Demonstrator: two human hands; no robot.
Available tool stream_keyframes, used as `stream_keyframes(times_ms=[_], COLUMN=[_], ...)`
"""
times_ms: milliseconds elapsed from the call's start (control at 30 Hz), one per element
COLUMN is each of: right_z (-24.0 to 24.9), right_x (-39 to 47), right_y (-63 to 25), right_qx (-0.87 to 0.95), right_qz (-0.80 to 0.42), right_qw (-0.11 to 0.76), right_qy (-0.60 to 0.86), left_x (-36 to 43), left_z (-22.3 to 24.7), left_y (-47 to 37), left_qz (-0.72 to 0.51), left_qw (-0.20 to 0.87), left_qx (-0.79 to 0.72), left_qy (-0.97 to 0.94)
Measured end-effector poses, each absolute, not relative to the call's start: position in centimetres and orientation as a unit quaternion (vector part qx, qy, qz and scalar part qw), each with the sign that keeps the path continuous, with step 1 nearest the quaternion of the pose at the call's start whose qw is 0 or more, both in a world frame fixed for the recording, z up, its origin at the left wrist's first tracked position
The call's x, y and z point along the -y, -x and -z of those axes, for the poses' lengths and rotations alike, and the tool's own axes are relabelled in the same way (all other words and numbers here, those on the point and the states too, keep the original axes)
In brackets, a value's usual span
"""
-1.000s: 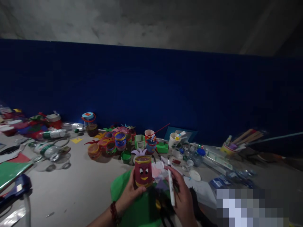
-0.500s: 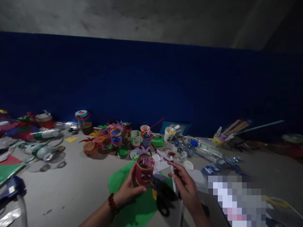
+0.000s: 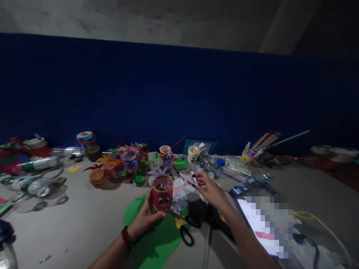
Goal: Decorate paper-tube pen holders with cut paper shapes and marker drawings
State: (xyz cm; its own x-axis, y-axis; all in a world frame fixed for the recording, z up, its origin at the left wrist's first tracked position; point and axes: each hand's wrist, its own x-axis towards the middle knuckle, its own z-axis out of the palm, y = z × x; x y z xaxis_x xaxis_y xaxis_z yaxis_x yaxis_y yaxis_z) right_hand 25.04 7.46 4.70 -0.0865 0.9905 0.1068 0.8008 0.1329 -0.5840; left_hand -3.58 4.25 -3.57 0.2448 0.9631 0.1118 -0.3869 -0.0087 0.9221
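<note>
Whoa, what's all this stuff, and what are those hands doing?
Somebody's left hand is holding a red cup with a funny face and purple paper leaves. The right hand seems to pinch a white marker. Under the left hand is a green sheet, with scissors partly over it. More face cups stand farther back.
</note>
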Motion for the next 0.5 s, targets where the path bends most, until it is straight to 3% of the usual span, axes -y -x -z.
stream_keyframes(times_ms=[267, 500], right_z=[-2.8, -3.6], right_x=[-7.4, -7.1], right_y=[-23.7, -22.6], right_qx=[0.755, 0.769], right_qz=[-0.175, -0.141], right_qw=[0.095, 0.033], right_qy=[0.625, 0.623], left_x=[-5.4, -5.8], left_z=[2.5, 2.2], left_y=[4.3, 5.0], left_qz=[-0.561, -0.583], left_qw=[0.581, 0.546], left_qx=[-0.382, -0.396], left_qy=[-0.449, -0.453])
